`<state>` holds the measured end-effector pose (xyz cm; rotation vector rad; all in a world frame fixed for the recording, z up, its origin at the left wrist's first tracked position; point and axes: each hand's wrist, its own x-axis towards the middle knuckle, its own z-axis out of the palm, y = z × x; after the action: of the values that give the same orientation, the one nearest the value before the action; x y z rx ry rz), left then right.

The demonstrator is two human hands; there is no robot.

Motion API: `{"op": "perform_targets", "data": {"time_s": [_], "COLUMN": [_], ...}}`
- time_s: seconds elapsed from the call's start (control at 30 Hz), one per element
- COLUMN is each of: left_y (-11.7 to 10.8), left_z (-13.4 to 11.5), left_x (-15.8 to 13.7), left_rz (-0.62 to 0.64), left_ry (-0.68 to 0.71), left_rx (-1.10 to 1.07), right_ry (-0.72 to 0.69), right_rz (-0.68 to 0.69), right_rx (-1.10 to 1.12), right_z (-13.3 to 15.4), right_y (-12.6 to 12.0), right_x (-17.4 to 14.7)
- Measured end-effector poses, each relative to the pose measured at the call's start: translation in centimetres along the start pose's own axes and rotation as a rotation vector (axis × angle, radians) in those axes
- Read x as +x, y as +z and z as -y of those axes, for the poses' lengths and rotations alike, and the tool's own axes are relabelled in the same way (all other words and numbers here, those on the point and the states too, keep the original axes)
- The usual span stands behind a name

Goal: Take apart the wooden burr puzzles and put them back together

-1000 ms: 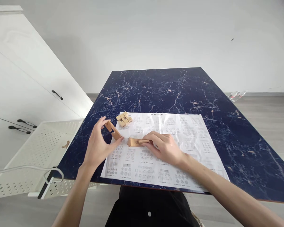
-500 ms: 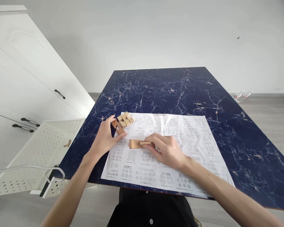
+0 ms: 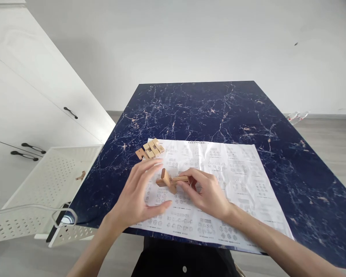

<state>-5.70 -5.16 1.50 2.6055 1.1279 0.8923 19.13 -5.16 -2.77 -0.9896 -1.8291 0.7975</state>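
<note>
Head view, left hand [image 3: 140,194]: fingers and thumb spread wide, let go of everything; they curve around the near left side of the crossed pieces, with a gap between.
Right hand [image 3: 210,191]: thumb and fingers pinch the right end of the crossed pieces; the fingers curl over that end and hide part of it.
Crossed pieces [image 3: 166,180]: brown wooden bars between the two hands, over the left half of the sheet; one bar stands tilted across the others, and a slim one runs right, into the pinch. Whether they lock together, or rest on the paper, I cannot tell.
Pale blocks [image 3: 153,147]: a tight cluster at the sheet's far left corner, just beyond the left fingertips, with a small dark mark on the right side.
Notched piece [image 3: 140,153]: brown, just left of the pale blocks, near the sheet's left edge.
Sheet [image 3: 248,184]: white, creased, printed with rows of small diagrams, lying along the table's near edge.
Table [image 3: 207,111]: dark blue top with pale, marble-like veins.
Basket [image 3: 14,227]: white, perforated, left of the table; a small wooden piece [image 3: 80,176] lies inside.
Cable [image 3: 25,207]: pale, looped at the basket's near side.
Cabinet [image 3: 25,84]: white, dark handles, far left.
</note>
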Motion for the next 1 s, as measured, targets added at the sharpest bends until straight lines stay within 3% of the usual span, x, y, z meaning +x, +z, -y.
{"op": "perform_targets", "data": {"time_s": [0.27,1.0], "left_y": [1.7,0.9], "left_z": [-0.6,-0.3], "left_x": [-0.6,-0.7], "left_rz": [0.104,0.02], "left_ry": [-0.07,0.036], "left_rx": [0.01,0.141], "right_ry": [0.213,0.365], "right_rz": [0.04,0.102], "right_rx": [0.189,0.302], "right_z": [0.6,0.8], "right_y": [0.2,-0.3], "right_x": [0.3,0.3]}}
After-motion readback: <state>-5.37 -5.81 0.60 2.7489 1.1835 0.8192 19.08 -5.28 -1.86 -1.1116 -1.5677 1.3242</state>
